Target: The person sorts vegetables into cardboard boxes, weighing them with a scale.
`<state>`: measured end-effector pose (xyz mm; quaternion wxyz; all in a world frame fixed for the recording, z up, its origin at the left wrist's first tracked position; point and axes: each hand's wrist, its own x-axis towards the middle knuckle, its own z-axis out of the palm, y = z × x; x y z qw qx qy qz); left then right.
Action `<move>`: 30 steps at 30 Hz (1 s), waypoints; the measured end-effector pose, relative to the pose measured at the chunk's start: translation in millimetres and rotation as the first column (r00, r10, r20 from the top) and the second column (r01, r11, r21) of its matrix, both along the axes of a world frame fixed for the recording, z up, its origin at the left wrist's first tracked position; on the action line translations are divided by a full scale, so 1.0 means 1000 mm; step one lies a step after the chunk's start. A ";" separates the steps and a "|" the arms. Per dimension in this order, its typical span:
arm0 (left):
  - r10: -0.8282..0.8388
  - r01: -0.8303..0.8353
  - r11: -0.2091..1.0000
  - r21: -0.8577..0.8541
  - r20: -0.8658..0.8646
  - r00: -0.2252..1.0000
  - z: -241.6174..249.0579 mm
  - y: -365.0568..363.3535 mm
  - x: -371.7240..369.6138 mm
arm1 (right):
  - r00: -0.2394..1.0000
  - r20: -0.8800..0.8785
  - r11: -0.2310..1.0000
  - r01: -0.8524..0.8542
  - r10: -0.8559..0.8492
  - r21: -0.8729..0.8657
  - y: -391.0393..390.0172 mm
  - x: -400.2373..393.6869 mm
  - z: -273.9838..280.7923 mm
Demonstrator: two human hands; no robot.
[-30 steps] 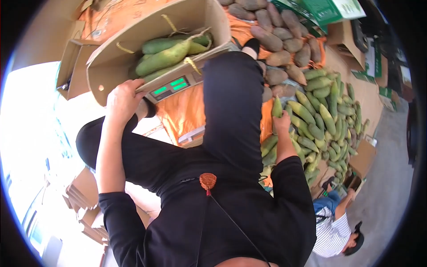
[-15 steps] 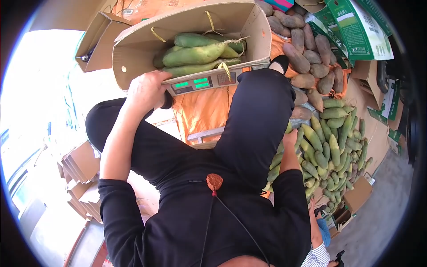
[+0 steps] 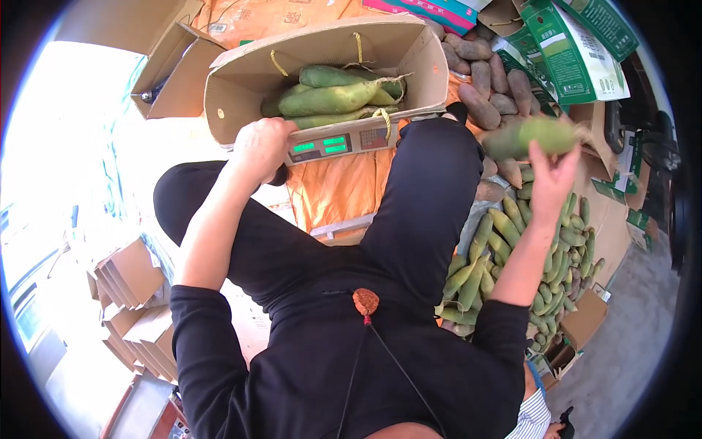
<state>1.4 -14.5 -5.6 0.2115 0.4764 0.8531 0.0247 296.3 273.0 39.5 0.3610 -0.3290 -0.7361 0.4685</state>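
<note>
My right hand (image 3: 553, 168) is raised over the piles, its fingers closed around a green radish (image 3: 521, 139) that is smeared by motion. Several green radishes (image 3: 336, 97) lie in an open cardboard box (image 3: 322, 45) with yellow rope handles. The box rests on a digital scale (image 3: 319, 146) with lit green numbers. At the box's near left edge, my left hand (image 3: 262, 146) is closed on the cardboard wall; some fingertips are hidden. To my right is a large pile of green radishes (image 3: 504, 234), and beyond it reddish-brown roots (image 3: 480, 106).
Green printed cartons (image 3: 567, 51) stand at the far right. Stacked flat cardboard (image 3: 128, 274) lies to my left, and another open box (image 3: 172, 73) sits beside the scale. Orange sheeting (image 3: 333, 194) covers the floor before me. A person's striped sleeve (image 3: 532, 415) shows at lower right.
My right hand has risen from the green radish pile, moving up and right with a radish in it. My left hand stays on the box edge; the view has shifted slightly.
</note>
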 end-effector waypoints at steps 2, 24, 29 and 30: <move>-0.009 0.009 1.000 -0.021 -0.023 1.000 -0.001 0.000 -0.001 | 0.984 -0.127 0.992 -0.116 0.121 0.051 -0.005 -0.044 0.039; 0.027 -0.029 0.999 0.031 0.060 0.998 0.019 0.001 0.002 | 0.977 0.192 0.995 -0.098 0.094 0.010 -0.001 -0.057 -0.041; 0.025 -0.035 0.993 0.115 0.087 0.996 0.022 -0.001 0.002 | 0.898 0.432 0.985 0.142 -0.086 -0.098 -0.021 0.049 -0.158; 0.028 -0.039 0.991 0.126 0.082 0.996 0.022 -0.002 0.002 | 0.888 0.453 0.978 0.156 -0.077 -0.140 -0.036 0.065 -0.169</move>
